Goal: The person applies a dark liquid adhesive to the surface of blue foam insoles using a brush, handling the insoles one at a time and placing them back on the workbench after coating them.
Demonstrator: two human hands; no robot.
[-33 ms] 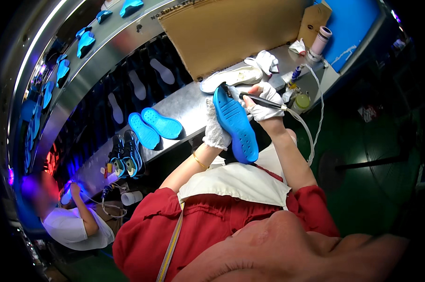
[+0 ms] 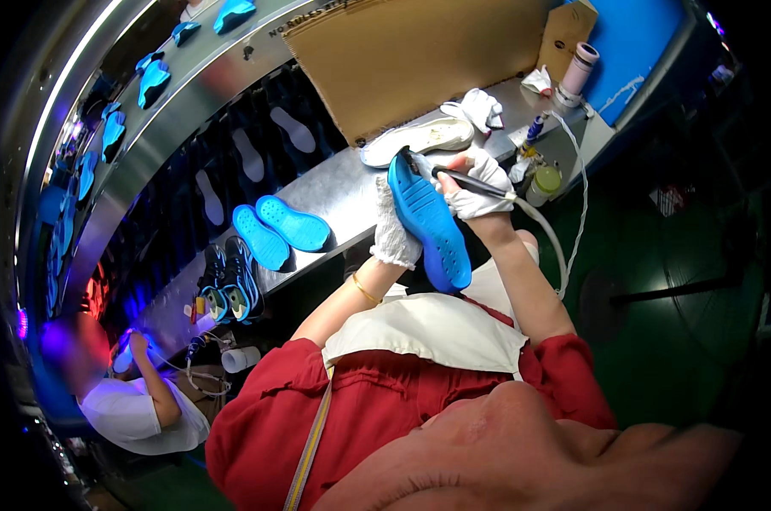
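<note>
In my gloved left hand (image 2: 396, 228) a blue shoe sole (image 2: 434, 223) stands tilted, its ridged and hole-dotted face turned up. My left fingers are mostly hidden behind it. My right hand (image 2: 479, 187), in a white glove with bare fingertips, is closed round a black-handled hose-fed brush (image 2: 471, 181). The brush's pale tip is at the sole's far end, touching or very close to its rim. Just beyond my hands lies a white shoe-shaped form (image 2: 411, 143) on the metal bench (image 2: 339, 189).
Two blue soles (image 2: 292, 223) lie on the bench to the left, beside dark sneakers (image 2: 230, 281). A cardboard sheet (image 2: 428, 64) leans behind. At right stand a pink bottle (image 2: 580, 70) and a yellow-green jar (image 2: 543, 183). A co-worker (image 2: 143, 409) sits at left; a conveyor (image 2: 177, 89) carries blue pieces.
Almost nothing differs. The sole and both hands have shifted very slightly, and the brush tip stays at the sole's far end.
</note>
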